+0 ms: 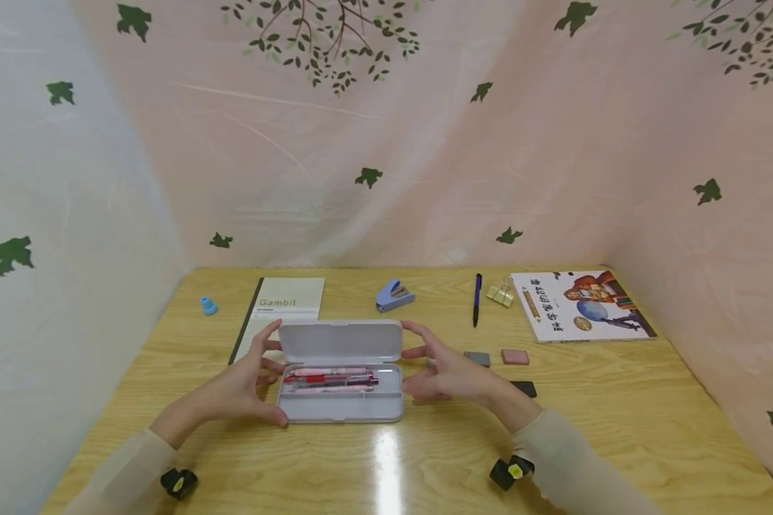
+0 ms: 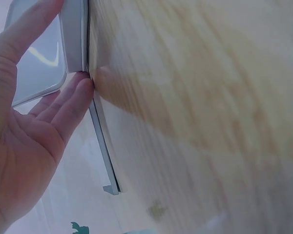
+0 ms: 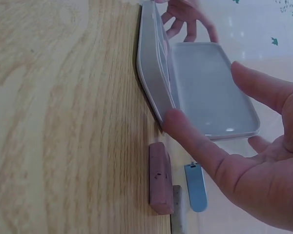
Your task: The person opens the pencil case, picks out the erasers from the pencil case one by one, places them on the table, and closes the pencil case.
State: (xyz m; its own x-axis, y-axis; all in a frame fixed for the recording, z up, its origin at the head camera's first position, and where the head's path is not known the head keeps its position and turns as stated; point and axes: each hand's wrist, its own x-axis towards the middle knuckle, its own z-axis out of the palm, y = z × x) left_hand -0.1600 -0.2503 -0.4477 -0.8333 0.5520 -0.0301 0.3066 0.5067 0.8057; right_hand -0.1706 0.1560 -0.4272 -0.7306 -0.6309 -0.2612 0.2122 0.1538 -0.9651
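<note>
A white pencil case (image 1: 335, 409) lies on the wooden table with its lid (image 1: 340, 341) raised at the back. Several pink and red pens (image 1: 325, 379) fill the rear compartment; the front one looks bare. My left hand (image 1: 248, 386) holds the case's left end, thumb at the front corner and index finger by the lid's upper edge. At the other end my right hand (image 1: 454, 372) spans base and lid. Its thumb touches the base corner in the right wrist view, with the lid (image 3: 212, 87) beside its index finger.
Behind the case lie a notebook (image 1: 290, 297), a blue stapler (image 1: 394, 296), a pen (image 1: 477, 300), gold binder clips (image 1: 500, 295) and a picture book (image 1: 582, 306). Right of it are a grey eraser (image 1: 478, 358), a pink eraser (image 1: 515, 357) and a black object (image 1: 525, 388). A small blue object (image 1: 208, 305) stands far left.
</note>
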